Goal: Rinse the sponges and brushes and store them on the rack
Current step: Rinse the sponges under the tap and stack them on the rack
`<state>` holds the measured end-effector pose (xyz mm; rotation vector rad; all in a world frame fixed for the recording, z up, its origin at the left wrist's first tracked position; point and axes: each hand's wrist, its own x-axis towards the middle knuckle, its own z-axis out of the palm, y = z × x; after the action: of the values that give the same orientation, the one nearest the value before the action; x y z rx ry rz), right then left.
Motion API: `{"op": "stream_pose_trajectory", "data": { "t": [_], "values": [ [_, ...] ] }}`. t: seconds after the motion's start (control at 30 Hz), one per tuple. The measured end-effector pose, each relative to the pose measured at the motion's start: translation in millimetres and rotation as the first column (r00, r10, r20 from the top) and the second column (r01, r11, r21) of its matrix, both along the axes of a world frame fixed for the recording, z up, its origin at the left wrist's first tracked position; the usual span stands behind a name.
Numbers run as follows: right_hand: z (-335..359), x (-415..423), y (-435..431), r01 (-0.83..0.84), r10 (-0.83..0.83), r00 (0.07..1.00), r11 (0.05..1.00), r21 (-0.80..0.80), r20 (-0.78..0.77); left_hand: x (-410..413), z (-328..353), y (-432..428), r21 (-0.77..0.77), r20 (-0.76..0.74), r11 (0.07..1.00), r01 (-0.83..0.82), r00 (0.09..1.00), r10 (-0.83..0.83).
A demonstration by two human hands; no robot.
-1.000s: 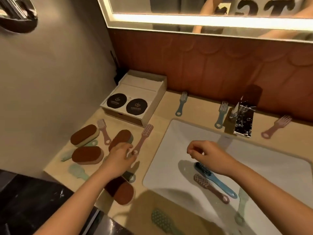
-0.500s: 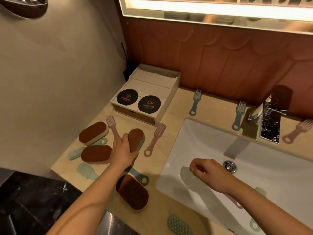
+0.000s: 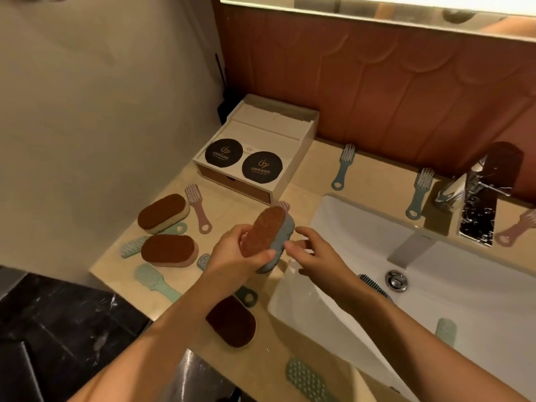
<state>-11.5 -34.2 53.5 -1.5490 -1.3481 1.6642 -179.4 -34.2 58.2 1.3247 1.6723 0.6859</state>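
Sponge (image 3: pixel 265 230) now lifted off counter (image 3: pixel 311 172), left hand (image 3: pixel 235 258) gripping it, right hand (image 3: pixel 317 255) slack-fingered beside

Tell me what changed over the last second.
The left hand gripped the blue-backed sponge on the counter and lifted it toward the sink. The right hand came up out of the basin, away from the blue brush, and now reaches for the sponge with its fingers open. The three other sponges, the counter brushes and the box stayed put.
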Motion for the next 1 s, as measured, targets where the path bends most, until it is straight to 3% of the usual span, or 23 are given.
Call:
{"op": "stream_pose_trajectory", "data": {
  "t": [0.1,0.17,0.3,0.4,0.47,0.6,0.7,1.0],
  "values": [
    [0.1,-16.0,-0.4,0.138,-0.154,0.972,0.986,-0.098,-0.179,5.6,-0.1,-12.4,0.098,-0.163,0.99,0.099,0.983,-0.082],
    [-4.4,-21.8,-2.8,0.21,-0.248,0.935,0.963,-0.167,-0.254,7.1,-3.5,-19.5,0.132,-0.172,0.978,0.16,0.976,-0.136],
    [-16.4,-20.7,-5.7,0.292,-0.324,0.92,0.942,-0.166,-0.222,-3.4,-11.6,-24.1,0.029,-0.05,0.974,0.223,0.974,-0.221],
    [-24.8,-10.3,-11.3,0.311,-0.344,0.922,0.931,-0.191,-0.175,-27.6,-22.1,-31.4,-0.004,-0.089,0.958,0.287,0.954,-0.287],
    [-29.1,-1.1,-14.5,0.308,-0.349,0.92,0.925,-0.221,-0.179,-50.0,-30.2,-38.8,-0.096,-0.225,0.92,0.381,0.892,-0.393],
    [-35.1,16.3,-18.3,0.287,-0.342,0.918,0.923,-0.256,-0.201,-91.2,-43.1,-48.3,-0.255,-0.53,0.797,0.547,0.611,-0.588],
    [-39.8,25.7,-18.4,0.367,-0.435,0.877,0.881,-0.3,-0.206,-103.5,-46.9,-50.1,-0.296,-0.645,0.736,0.609,0.44,-0.625],
    [-45.0,44.1,-25.3,0.489,-0.595,0.781,0.773,-0.404,-0.191,-105.6,-63.3,-39.3,-0.1,-0.728,0.684,0.723,0.415,-0.545]
  ]
}}
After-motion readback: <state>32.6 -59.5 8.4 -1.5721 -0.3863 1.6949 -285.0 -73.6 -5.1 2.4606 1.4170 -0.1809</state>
